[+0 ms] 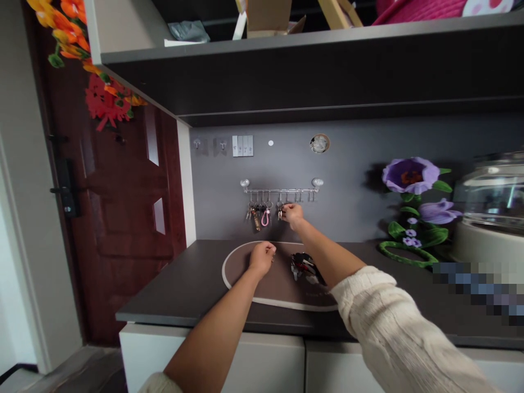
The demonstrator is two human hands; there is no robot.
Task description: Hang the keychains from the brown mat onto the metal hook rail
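My right hand point(293, 214) reaches up to a metal hook rail point(280, 190) on the grey wall, its fingers pinched on a set of keys point(280, 211) hanging there. Other key bunches point(258, 213), one with a pink loop, hang to the left on the same rail. My left hand point(262, 257) hovers lower over an oval brown mat point(245, 273) on the dark counter, fingers curled closed; what they hold, if anything, is hidden. A further bunch of keys point(303, 266) lies on the mat under my right forearm.
A dark red door point(118, 218) with a black handle stands at the left. Purple fabric flowers point(413, 213) and a glass-lidded appliance point(491, 213) sit at the right of the counter point(180, 289). A dark shelf point(311, 65) overhangs above, and wall switches point(243, 146) are mounted over the rail.
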